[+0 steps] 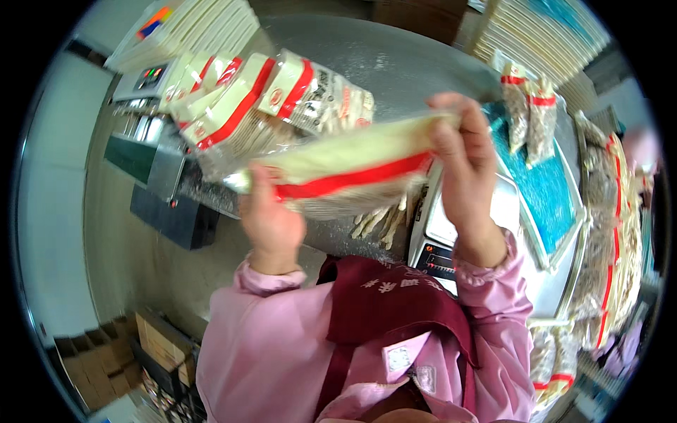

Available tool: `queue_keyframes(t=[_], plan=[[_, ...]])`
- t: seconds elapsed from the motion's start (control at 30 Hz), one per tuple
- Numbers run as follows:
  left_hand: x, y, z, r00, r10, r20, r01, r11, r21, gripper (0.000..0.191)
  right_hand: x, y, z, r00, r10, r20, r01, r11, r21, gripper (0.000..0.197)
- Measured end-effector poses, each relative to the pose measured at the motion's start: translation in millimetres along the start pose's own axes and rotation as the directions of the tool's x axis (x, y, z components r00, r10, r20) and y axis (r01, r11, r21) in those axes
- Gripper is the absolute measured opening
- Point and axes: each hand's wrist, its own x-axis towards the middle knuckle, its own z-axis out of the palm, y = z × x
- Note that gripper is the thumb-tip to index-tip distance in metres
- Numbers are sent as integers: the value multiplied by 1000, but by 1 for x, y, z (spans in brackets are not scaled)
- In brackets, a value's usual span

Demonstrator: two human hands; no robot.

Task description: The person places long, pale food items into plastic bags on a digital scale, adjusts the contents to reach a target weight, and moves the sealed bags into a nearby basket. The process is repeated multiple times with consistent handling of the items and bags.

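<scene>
Stretched between my hands is a clear plastic food package (349,174) with a cream end and a red stripe, slightly blurred. My left hand (272,219) grips its left end, and my right hand (465,153) pinches the right upper corner. Similar filled packages (322,98) lie in a row beyond it on the metal table (402,58). Below the held package, several pale, stick-like food pieces (381,224) rest on the table, partly hidden. A digital weighing scale (439,254) stands beneath my right forearm, its pan partly covered by my hand and wrist.
At the left stands a machine with a lit display (151,76) and a green belt (129,158). A blue-lined tray (550,211) on the right holds packed bags (542,121). More filled bags (603,238) are piled along the far right. Stacked trays (539,37) rise behind; cardboard boxes (100,365) sit lower left.
</scene>
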Motion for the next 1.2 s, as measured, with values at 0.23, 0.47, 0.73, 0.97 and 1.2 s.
queue_keyframes(t=[0.23,0.47,0.73,0.97,1.2], plan=[[134,-42,-151,920,138,-366,-54,972,229,49,-56,60,-26,991,132,-17,-130,928,-350,22],[104,-39,-22,377,736,563,-425,-403,811,38,-171,62,-130,806,362,-467,-443,894,-72,22],[35,-239,282,475,-195,858,-631,604,487,38,-233,3,-242,707,381,-596,-423,903,75,16],[79,-439,456,582,-13,813,-780,275,563,69,-327,2,-352,568,381,-729,-377,908,181,13],[46,-476,516,509,-264,819,-830,103,549,40,-373,-1,-405,399,449,-800,-384,874,298,15]])
